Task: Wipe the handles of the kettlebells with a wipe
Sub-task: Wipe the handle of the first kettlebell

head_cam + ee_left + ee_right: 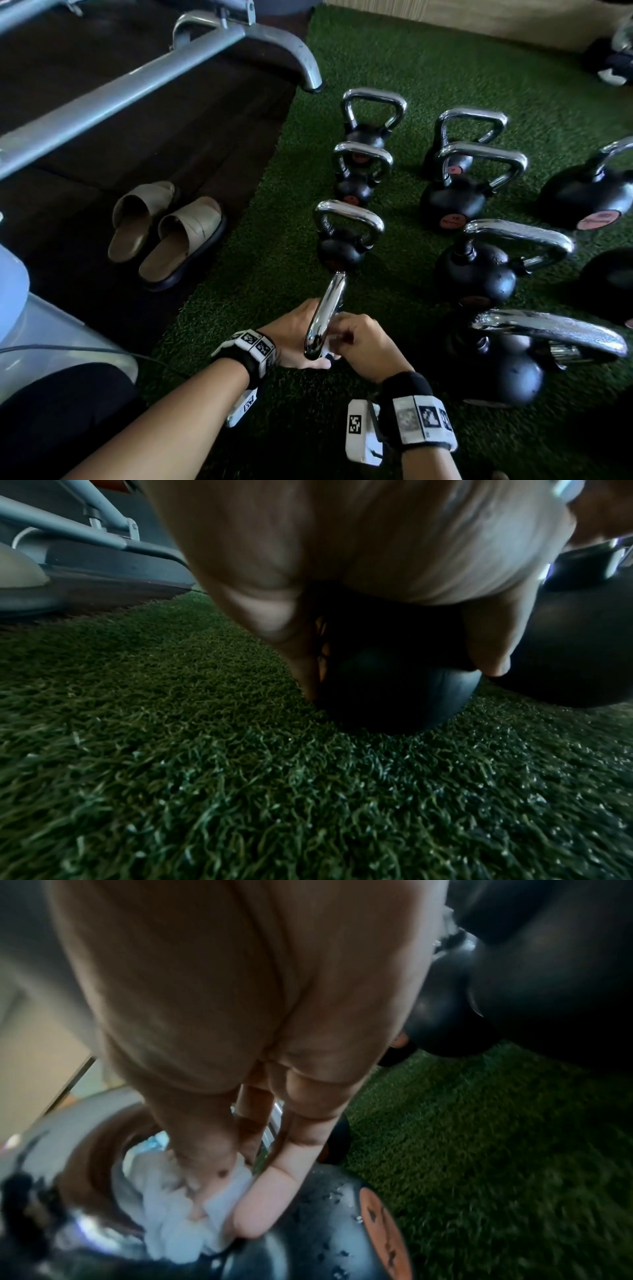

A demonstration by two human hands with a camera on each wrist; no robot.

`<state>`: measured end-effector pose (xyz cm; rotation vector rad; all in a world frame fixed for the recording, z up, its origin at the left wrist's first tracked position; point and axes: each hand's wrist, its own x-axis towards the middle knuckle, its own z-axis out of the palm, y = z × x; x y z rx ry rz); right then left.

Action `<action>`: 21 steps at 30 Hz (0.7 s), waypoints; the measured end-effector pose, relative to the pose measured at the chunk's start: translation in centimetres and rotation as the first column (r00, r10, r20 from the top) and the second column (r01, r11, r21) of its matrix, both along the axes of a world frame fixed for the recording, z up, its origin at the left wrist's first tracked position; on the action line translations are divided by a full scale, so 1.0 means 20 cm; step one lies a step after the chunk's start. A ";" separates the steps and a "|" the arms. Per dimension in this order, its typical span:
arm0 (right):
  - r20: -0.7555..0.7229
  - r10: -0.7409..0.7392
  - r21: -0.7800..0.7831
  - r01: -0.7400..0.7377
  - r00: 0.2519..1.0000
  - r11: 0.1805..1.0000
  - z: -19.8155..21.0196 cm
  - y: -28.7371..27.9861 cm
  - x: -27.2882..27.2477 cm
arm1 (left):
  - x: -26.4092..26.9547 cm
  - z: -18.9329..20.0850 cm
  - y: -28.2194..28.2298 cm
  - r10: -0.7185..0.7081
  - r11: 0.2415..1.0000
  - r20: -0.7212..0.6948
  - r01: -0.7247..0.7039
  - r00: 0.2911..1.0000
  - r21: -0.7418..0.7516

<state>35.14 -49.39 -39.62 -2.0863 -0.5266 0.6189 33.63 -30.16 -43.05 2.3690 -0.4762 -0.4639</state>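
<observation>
Up close, chrome kettlebell handle (pixel 323 317) gleaming, white wipe (pixel 178 1213) crumpled against it

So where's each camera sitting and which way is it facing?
Head: looks down and forward at both forearms, left hand, right hand, chrome handle, turf.
Left wrist: low by the turf, along the palm to a black kettlebell.
Right wrist: along the fingers pinching the wipe.
All share the turf.
</observation>
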 end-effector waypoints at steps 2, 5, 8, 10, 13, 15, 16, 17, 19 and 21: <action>0.021 0.014 -0.055 -0.013 1.000 0.998 0.01 0.01 0.01 | 0.00 0.01 0.00 -0.014 1.000 0.035 0.013 0.999 0.016; -0.068 0.026 0.035 -0.024 0.997 0.999 -0.02 0.01 0.02 | -0.01 -0.01 0.01 0.014 1.000 0.022 -0.014 1.000 -0.013; -0.270 0.016 0.244 0.052 0.963 0.968 -0.06 -0.02 -0.02 | -0.03 -0.01 0.00 -0.071 0.997 0.089 0.068 0.994 0.033; -0.385 -0.023 0.353 0.170 0.923 0.920 -0.07 -0.03 -0.06 | -0.03 0.00 -0.01 -0.076 0.996 0.090 0.072 0.993 0.047; -0.514 -0.117 0.456 0.386 0.850 0.801 -0.09 0.00 -0.07 | -0.03 0.02 -0.01 -0.004 1.000 0.081 0.003 0.997 0.013; -0.557 -0.144 0.482 0.459 0.818 0.746 -0.10 0.02 -0.08 | -0.03 0.04 -0.02 0.008 1.000 0.091 -0.007 0.996 -0.010; -0.561 -0.152 0.489 0.474 0.814 0.732 -0.10 0.03 -0.09 | -0.03 0.05 -0.02 0.010 1.000 0.085 -0.009 0.996 -0.013; -0.559 -0.159 0.493 0.480 0.814 0.726 -0.11 0.03 -0.10 | -0.04 0.05 -0.02 0.014 1.000 0.074 -0.014 0.997 -0.012; -0.554 -0.181 0.486 0.492 0.813 0.722 -0.10 0.03 -0.11 | -0.05 0.06 -0.03 0.018 1.000 0.058 -0.017 0.998 -0.012; -0.537 -0.247 0.485 0.536 0.806 0.691 -0.10 0.05 -0.10 | -0.05 0.06 -0.03 0.039 0.999 0.046 -0.037 0.998 -0.030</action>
